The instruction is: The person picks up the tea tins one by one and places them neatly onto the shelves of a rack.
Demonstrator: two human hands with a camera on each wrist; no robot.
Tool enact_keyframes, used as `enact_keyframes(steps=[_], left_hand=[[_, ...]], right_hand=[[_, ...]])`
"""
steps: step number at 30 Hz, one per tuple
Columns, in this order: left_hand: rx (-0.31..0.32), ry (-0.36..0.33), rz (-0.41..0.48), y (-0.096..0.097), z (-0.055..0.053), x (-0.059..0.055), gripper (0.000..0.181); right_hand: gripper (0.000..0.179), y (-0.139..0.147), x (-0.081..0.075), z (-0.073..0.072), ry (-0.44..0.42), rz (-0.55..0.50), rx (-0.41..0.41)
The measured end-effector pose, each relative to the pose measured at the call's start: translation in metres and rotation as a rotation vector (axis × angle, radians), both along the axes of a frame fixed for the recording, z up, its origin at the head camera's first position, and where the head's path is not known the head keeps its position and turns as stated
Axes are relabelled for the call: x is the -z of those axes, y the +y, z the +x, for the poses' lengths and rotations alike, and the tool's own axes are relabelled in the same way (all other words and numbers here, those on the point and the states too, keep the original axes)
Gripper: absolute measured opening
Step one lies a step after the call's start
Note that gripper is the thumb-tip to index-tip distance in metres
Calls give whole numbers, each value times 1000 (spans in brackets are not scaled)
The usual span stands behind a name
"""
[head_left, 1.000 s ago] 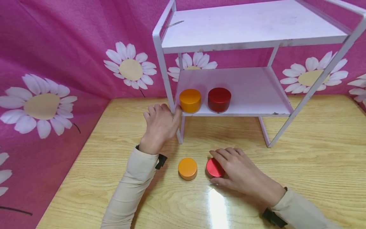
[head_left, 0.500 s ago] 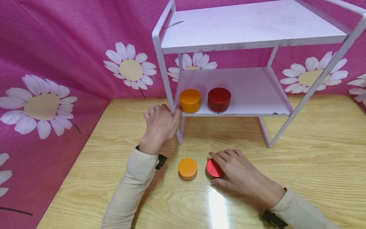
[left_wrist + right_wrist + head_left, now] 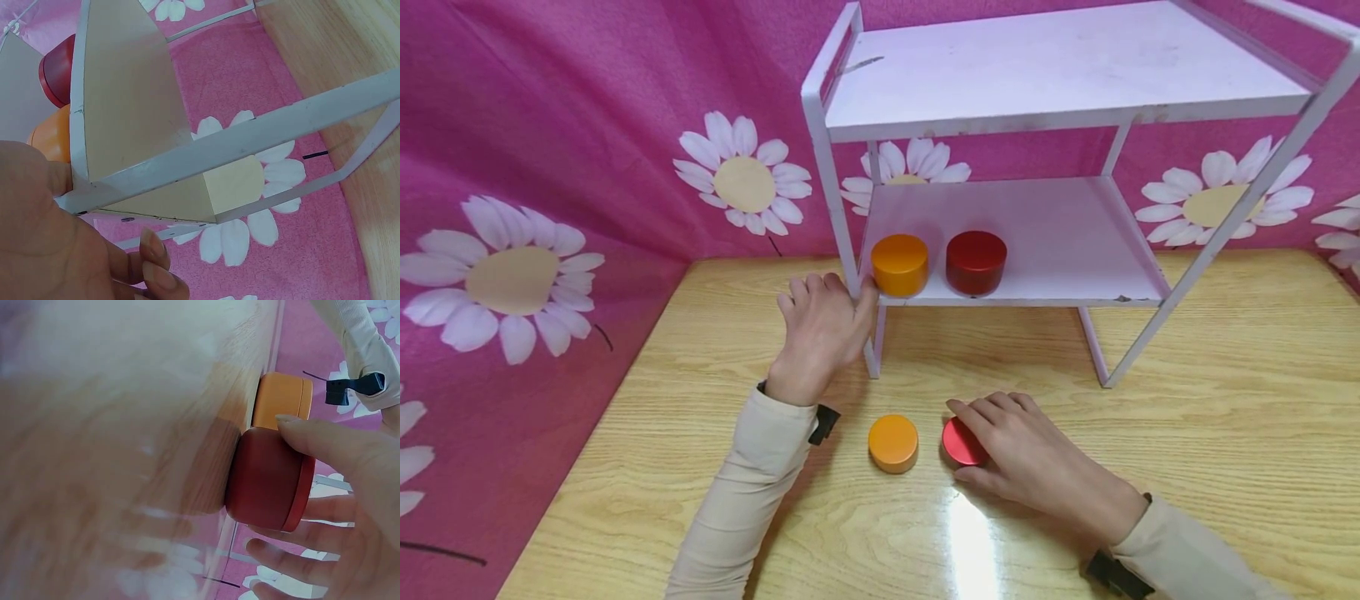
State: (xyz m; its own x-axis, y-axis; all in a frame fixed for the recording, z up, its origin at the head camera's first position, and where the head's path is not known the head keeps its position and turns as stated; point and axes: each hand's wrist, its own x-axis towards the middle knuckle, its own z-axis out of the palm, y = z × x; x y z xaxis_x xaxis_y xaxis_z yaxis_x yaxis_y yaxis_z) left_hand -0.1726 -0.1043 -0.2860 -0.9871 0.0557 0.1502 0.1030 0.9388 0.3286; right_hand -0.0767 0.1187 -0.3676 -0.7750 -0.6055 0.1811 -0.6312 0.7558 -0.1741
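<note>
My left hand (image 3: 820,329) holds the left front post (image 3: 219,147) of a white two-tier shelf rack (image 3: 1067,62), thumb on one side and curled fingers on the other. Next to that thumb, an orange round lidded tin (image 3: 900,265) stands on the lower shelf, with a dark red tin (image 3: 976,263) to its right. On the table, my right hand (image 3: 1030,454) grips a smaller red lidded tin (image 3: 269,478) between thumb and fingers. That tin rests upright on the tabletop. A matching small orange tin (image 3: 892,442) stands just left of it, apart from both hands.
The wooden table (image 3: 1225,433) runs under the rack's legs. A pink cloth (image 3: 625,108) with white daisies hangs behind and to the left. Black camera straps (image 3: 1116,573) circle both wrists. A bright reflection lies on the table's front.
</note>
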Motion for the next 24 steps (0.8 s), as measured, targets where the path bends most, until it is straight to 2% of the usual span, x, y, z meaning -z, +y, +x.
enact_keyframes(steps=[14, 24], left_hand=[[3, 2, 1, 0, 1, -1, 58], [3, 3, 4, 0, 0, 0, 57]], right_hand=[[72, 2, -1, 0, -11, -38, 14], [70, 5, -3, -2, 34, -50, 15]])
